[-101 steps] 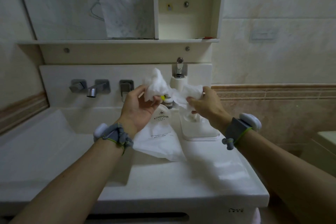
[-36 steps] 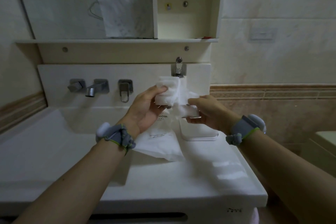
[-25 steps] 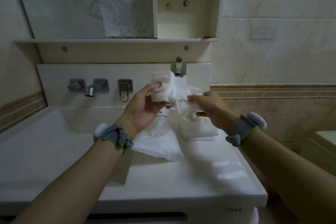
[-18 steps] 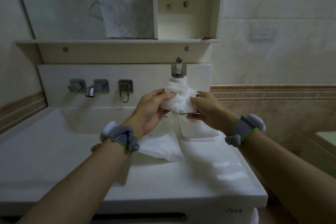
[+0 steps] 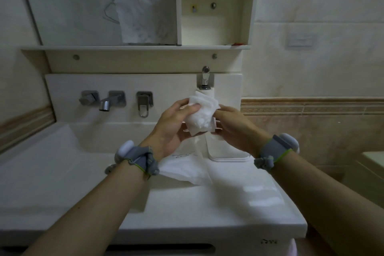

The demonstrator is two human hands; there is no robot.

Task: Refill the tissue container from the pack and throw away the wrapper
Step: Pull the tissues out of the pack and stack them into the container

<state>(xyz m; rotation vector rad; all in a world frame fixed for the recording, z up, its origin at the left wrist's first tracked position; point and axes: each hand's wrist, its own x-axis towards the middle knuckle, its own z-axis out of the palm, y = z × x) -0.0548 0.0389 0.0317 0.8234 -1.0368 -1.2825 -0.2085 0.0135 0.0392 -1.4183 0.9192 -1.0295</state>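
Mid-refill at frame centre: tissue wad point(image 5: 201, 115) gripped by left hand point(image 5: 174, 129) and right hand point(image 5: 232, 129) above container point(image 5: 226, 151); wrapper point(image 5: 187, 169) undiscarded.

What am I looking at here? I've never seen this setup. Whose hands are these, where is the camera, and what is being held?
There is no machine: a person's bare hands, filmed by one wide-angle camera on their head, looking down at a white bathroom sink counter. The left hand and right hand together grip a white wad of tissues above a clear plastic tissue container. A flat white printed plastic wrapper lies on the counter. Both wrists wear grey bands.
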